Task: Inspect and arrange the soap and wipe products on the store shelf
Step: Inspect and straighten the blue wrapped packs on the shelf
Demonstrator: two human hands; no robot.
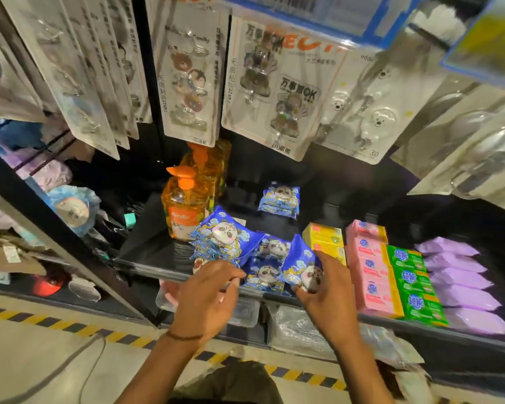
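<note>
Several blue panda-print wipe packs lie at the front of the black shelf [146,246]. One tilted wipe pack [225,234] leans against an orange soap bottle [184,211]; a flat wipe pack [267,269] lies between my hands. My right hand [327,293] grips the lower end of another blue wipe pack [302,263], held upright. My left hand [207,295] hovers over the shelf edge with fingers spread, its fingertips close to the flat pack. A small stack of blue packs [279,199] sits further back.
Yellow soap boxes [324,237], pink soap bars [370,269], green soap bars [417,287] and purple packs [461,281] line the shelf to the right. Hook cards [277,88] hang overhead. Clear containers [295,328] sit on the lower shelf. Striped floor tape [70,326] runs below.
</note>
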